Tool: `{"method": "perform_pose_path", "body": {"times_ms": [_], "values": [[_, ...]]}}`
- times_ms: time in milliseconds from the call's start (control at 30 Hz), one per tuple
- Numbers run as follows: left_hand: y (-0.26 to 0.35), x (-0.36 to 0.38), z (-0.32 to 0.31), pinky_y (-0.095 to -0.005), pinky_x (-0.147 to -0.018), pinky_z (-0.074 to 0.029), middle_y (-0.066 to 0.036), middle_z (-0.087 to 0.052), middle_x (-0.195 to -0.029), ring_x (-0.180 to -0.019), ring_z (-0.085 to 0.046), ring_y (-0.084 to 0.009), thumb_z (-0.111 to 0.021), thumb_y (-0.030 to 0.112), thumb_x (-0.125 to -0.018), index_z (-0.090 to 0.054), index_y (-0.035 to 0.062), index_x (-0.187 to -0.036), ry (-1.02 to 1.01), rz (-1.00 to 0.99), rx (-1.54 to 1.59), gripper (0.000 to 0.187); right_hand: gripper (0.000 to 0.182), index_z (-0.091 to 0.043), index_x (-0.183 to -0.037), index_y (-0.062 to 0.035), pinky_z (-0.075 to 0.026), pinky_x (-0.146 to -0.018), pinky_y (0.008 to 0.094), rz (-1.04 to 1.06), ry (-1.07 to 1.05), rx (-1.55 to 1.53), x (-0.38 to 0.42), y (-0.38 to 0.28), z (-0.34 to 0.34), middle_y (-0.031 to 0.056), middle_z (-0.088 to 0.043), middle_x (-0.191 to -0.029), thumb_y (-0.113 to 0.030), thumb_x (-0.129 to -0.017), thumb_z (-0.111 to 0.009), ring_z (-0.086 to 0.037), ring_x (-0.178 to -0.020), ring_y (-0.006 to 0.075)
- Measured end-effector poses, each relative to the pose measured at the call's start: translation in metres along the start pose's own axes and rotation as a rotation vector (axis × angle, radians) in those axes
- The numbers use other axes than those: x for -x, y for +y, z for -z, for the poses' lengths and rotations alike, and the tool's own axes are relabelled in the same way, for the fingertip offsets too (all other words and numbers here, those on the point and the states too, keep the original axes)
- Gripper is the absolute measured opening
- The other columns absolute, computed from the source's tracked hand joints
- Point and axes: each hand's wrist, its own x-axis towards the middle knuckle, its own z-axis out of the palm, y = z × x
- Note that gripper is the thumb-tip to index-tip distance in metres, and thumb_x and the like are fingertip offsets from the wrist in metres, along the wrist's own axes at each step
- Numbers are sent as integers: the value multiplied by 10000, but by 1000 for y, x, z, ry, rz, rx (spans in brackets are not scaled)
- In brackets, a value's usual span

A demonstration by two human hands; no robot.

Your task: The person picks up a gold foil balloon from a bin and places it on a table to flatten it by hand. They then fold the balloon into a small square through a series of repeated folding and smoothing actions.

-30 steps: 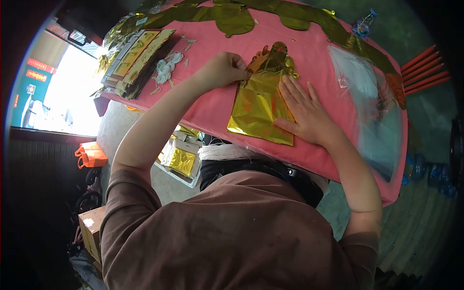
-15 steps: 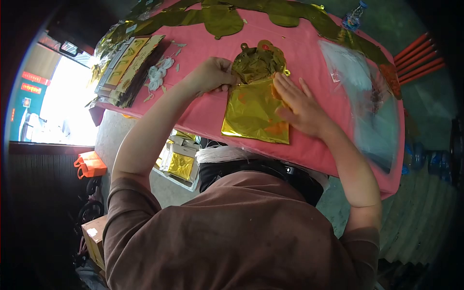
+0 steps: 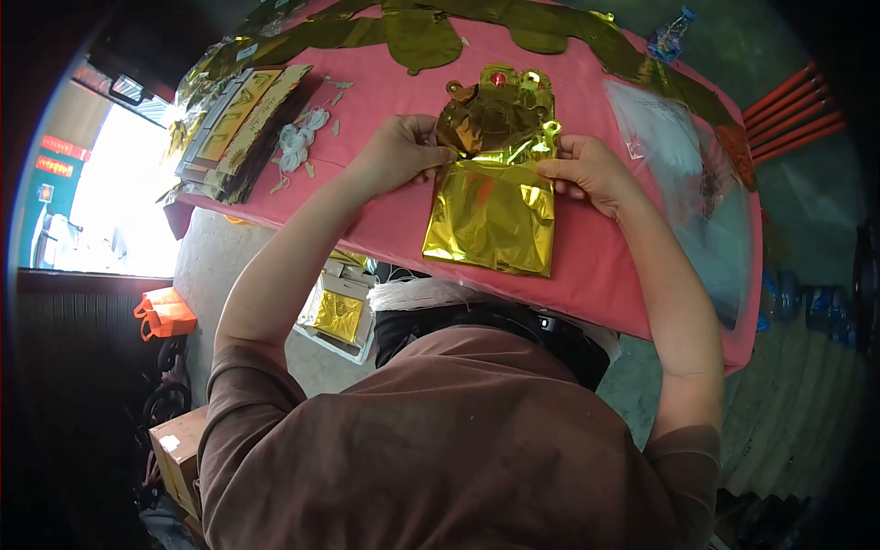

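In front of me on the pink cloth lies a shiny gold foil sheet (image 3: 490,220), folded into a rectangle at its lower part. Its upper part is rounded and crumpled, with small tabs with holes along the edge. My left hand (image 3: 408,154) pinches the foil's left edge where the rounded part meets the fold. Opposite it, my right hand (image 3: 591,172) grips the right edge between thumb and curled fingers. The foil's lower edge lies near the table's front edge.
Printed card packs (image 3: 238,133) are stacked at left beside a bundle of white string (image 3: 298,142). Clear plastic bags (image 3: 678,174) lie at right. Long gold foil (image 3: 422,41) runs along the back, near a water bottle (image 3: 671,35). A tray (image 3: 339,316) with gold packets stands below.
My right hand has gone from lying flat on the foil to gripping its right edge. The foil's upper part has spread and lifted slightly. My left hand keeps its hold.
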Motion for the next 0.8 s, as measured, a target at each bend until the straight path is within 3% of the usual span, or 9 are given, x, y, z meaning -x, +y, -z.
{"method": "perform_pose_path", "body": {"times_ms": [167,333,533,600,667,733,800], "values": [[-2,-1,0,-175,-427,-396,14,-582,-634,-472,-482,-28,-653,101,-839,-638,49,-930,-7,-28,-68,105,157,-589,-925,-10,-322,-378,152,4,-13,20,-5,-1,5,12,-592,-724,-99,-817,-658,-488,-514,26],[2,-2,1,-200,-427,-396,12,-554,-612,-483,-491,-50,-677,94,-800,-631,25,-859,-9,29,-76,102,132,-604,-889,-20,-315,-381,153,-13,2,41,-5,-5,4,9,-589,-701,-101,-801,-661,-478,-502,27],[2,-5,2,-197,-425,-387,8,-574,-624,-487,-491,-47,-683,84,-784,-640,39,-842,-17,78,-66,85,106,-635,-847,-27,-363,-472,179,27,39,198,-9,-3,3,4,-600,-683,-96,-771,-661,-505,-547,43],[5,-2,1,-189,-415,-381,7,-581,-623,-479,-488,-36,-676,78,-797,-642,43,-844,-11,62,-84,68,115,-643,-873,-13,-414,-557,207,156,140,373,-9,1,-1,4,-606,-684,-71,-774,-650,-514,-579,56],[1,-2,0,-180,-406,-374,6,-589,-623,-470,-484,-25,-669,72,-810,-644,46,-846,-6,46,-101,51,126,-637,-888,6,-425,-585,219,248,108,387,-11,13,3,2,-616,-735,-59,-780,-641,-523,-610,61],[-7,-2,-2,-221,-494,-415,12,-592,-659,-565,-527,-50,-659,51,-792,-652,20,-857,17,-70,-137,73,137,-631,-902,26,-437,-613,230,338,75,398,-11,23,5,0,-625,-785,-47,-785,-632,-533,-641,65],[-6,7,-6,-230,-529,-432,-5,-604,-678,-588,-548,-73,-649,33,-788,-650,4,-870,38,-155,-172,87,131,-622,-899,19,-441,-644,240,714,235,717,-7,32,3,5,-610,-835,2,-770,-609,-567,-675,117]]}}
